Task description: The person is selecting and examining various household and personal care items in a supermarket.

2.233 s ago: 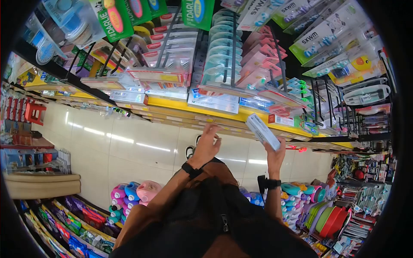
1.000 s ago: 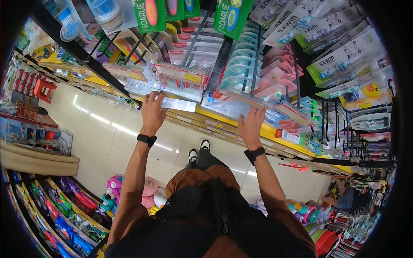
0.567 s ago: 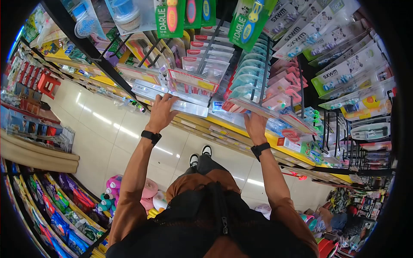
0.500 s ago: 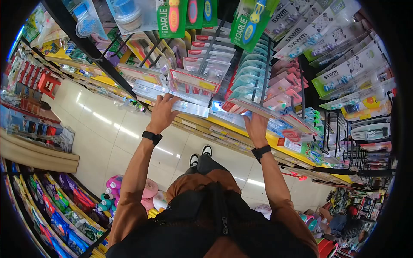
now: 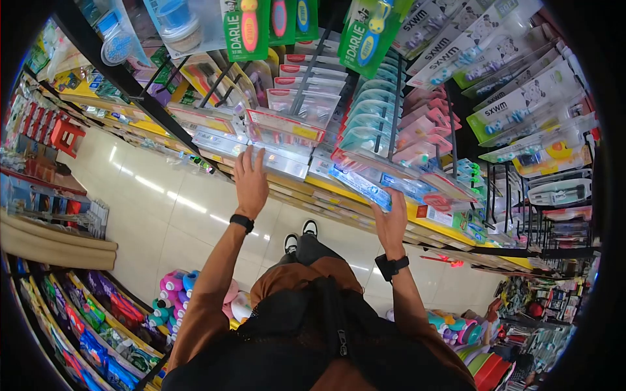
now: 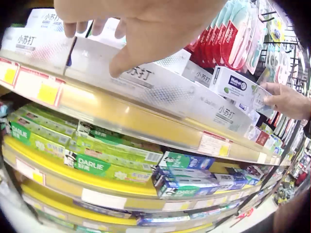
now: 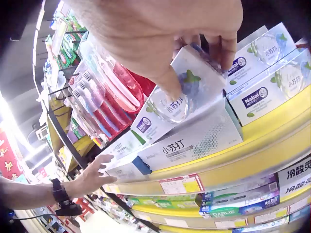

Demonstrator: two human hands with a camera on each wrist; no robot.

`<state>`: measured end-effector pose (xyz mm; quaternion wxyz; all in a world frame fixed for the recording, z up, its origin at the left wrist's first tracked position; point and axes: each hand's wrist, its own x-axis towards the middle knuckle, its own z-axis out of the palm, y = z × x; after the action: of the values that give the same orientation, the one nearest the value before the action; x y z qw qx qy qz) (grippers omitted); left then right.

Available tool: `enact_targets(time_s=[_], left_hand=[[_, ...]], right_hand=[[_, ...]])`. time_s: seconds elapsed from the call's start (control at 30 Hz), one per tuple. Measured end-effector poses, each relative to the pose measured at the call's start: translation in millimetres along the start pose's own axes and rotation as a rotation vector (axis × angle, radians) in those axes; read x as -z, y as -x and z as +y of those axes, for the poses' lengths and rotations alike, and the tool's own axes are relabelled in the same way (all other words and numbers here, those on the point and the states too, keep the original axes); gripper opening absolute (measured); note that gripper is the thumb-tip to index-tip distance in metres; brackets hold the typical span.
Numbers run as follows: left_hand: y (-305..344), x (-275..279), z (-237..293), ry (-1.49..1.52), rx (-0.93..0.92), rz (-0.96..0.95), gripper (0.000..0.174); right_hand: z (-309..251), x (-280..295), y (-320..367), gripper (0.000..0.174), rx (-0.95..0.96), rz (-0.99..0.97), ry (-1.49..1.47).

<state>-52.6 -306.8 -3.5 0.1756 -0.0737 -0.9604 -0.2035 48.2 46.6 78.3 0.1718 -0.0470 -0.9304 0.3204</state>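
Right wrist view showed the right hand [image 7: 160, 36] pinching a Nabai toothpaste box [image 7: 197, 80] between thumb and fingers, at a slant over the near edge of the yellow shelf [image 7: 272, 128]. Left hand [image 5: 252, 192], farther left, had its fingers extended over white boxes [image 6: 160, 92]; contact could not be confirmed. Toothbrush packs [image 5: 372, 107] hung on the far side; green Darlie boxes [image 6: 109, 164] lay on the shelf below.

Shop: stocked shelves [image 6: 112, 108], price labels [image 7: 181, 185]
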Motion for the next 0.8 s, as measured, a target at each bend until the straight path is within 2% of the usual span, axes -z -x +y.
enact_targets(time_s=[0.07,0.17,0.33,0.6,0.67,0.73,0.8], left_hand=[[8,2,20,0.026,0.019,0.005,0.077],[11,-4,37,0.096,-0.001,-0.043,0.072],[9,-15,23,0.118,-0.06,0.036,0.059],[1,-14,11,0.078,-0.1,0.077,0.053],[6,-12,18,0.086,-0.112,0.062,0.053],[6,4,38,0.116,-0.027,0.087,0.056],[12,12,66,0.187,-0.019,0.06,0.062]], right_hand=[[4,3,9,0.043,-0.001,0.018,0.0],[11,2,18,0.043,-0.059,0.002,-0.029],[5,0,22,0.044,-0.094,0.015,-0.046],[4,2,27,0.042,-0.086,0.044,-0.044],[2,8,32,0.041,-0.099,0.057,-0.033],[-4,16,34,0.041,-0.067,0.04,-0.038],[-1,20,39,0.042,-0.066,0.053,-0.057]])
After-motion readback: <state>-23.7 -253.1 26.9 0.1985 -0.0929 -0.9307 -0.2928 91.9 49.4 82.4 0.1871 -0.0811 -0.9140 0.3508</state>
